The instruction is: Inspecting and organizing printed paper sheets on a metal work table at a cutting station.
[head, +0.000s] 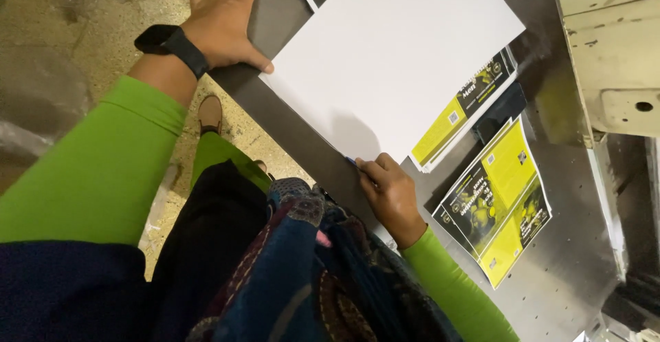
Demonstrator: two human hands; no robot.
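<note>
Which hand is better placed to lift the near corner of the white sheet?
Right. The right hand already pinches the near corner of the white sheet. The left hand lies flat at the sheet's far-left edge on the metal table, likely better for steadying.

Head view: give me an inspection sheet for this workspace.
Surface: grey metal table, scuffed.
Job's things: large white sheet lying flat on a stack of yellow-and-black printed sheets.
Clutter: loose fanned yellow-and-black leaflets beside the stack.
Grippers: left hand flat at the table edge, thumb touching the white sheet; right hand pinching the sheet's near corner; whether it holds a small blue thing cannot be told.
Cables: nothing seen.
Surroundings: speckled floor; worn cream machine part.
</note>
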